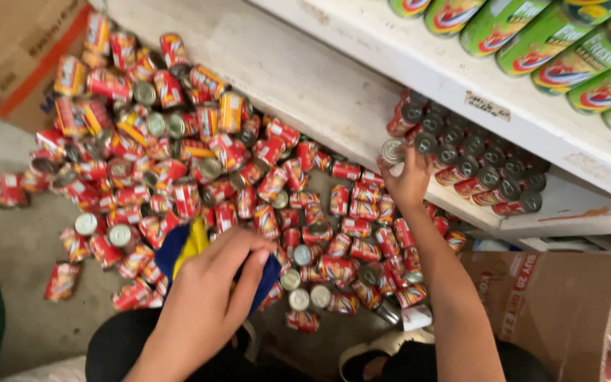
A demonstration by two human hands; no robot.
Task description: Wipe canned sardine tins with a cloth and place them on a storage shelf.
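My left hand (210, 297) is closed on a blue and yellow cloth (187, 244) low in the middle of the view, above a heap of small red cans (178, 163) on the floor. My right hand (410, 180) is stretched up to the lower white shelf (319, 99) and holds one small red can (392, 151) by its silver top. That can is at the shelf's front edge, just left of several red cans lying in rows on the shelf (475, 166).
Large green cans (553, 42) lie on the upper shelf at top right. A brown cardboard box (553, 304) stands at lower right, another cardboard box (15, 49) at top left. Grey concrete floor (15, 240) shows at left. My dark-clothed knees fill the bottom edge.
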